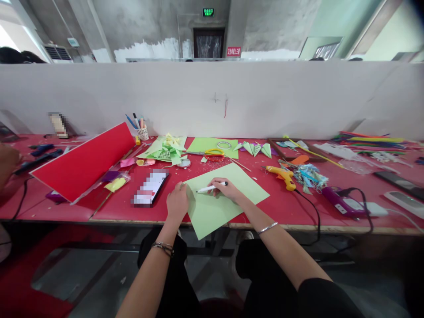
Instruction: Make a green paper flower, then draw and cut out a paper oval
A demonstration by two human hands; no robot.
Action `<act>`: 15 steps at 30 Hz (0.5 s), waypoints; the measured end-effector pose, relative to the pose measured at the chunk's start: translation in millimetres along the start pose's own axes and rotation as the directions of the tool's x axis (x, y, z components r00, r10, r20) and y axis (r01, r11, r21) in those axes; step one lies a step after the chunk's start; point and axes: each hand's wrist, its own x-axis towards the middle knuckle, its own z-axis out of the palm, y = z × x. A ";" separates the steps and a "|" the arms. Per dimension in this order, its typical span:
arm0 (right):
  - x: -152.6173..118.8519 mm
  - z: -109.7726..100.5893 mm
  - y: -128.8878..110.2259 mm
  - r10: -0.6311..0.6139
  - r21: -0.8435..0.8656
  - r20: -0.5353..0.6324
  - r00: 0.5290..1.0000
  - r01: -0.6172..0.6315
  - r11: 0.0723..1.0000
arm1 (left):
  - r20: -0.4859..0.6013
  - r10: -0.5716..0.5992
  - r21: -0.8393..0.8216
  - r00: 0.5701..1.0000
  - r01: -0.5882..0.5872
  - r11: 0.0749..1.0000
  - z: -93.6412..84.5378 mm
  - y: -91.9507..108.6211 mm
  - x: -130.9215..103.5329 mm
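Observation:
A sheet of light green paper [228, 198] lies at an angle near the table's front edge, its nearest corner hanging over that edge. My right hand [222, 187] grips a white marker pen [206, 189] with a black end. The pen's tip points left and is at the paper, though I cannot make out any mark. On the paper's left edge rests my left hand [178, 201], fingers laid down and holding nothing. Just left of it is a phone [150, 188] with a blurred screen. Behind the sheet are yellow-handled scissors [213, 153] and a roll of tape [224, 145].
A yellow glue gun [281, 176] with a cord lies to the right, beside blue-white scraps [310, 176] and a purple device [342, 203]. A red board [89, 163] leans at left. Green paper cones [255, 149], a pen cup [142, 132] and cut paper [164, 150] line the back.

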 end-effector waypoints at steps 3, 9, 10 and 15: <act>0.9 -1.0 3.7 -0.015 -0.005 0.013 1.000 0.015 1.000 | 0.003 -0.002 0.005 1.000 0.002 1.000 -1.1 0.4 -0.2; 0.8 -0.5 5.6 -0.036 -0.025 0.020 0.999 0.037 0.999 | 0.002 -0.008 0.003 1.000 0.008 1.000 -3.5 1.6 -0.3; 0.7 0.0 5.2 -0.040 -0.032 0.018 0.999 0.040 0.999 | 0.002 -0.010 0.002 1.000 0.010 1.000 -3.7 1.6 -0.3; 0.6 1.6 3.9 -0.059 -0.075 0.015 0.998 0.060 0.995 | -0.004 -0.011 -0.004 1.000 0.011 1.000 -2.6 1.1 -0.1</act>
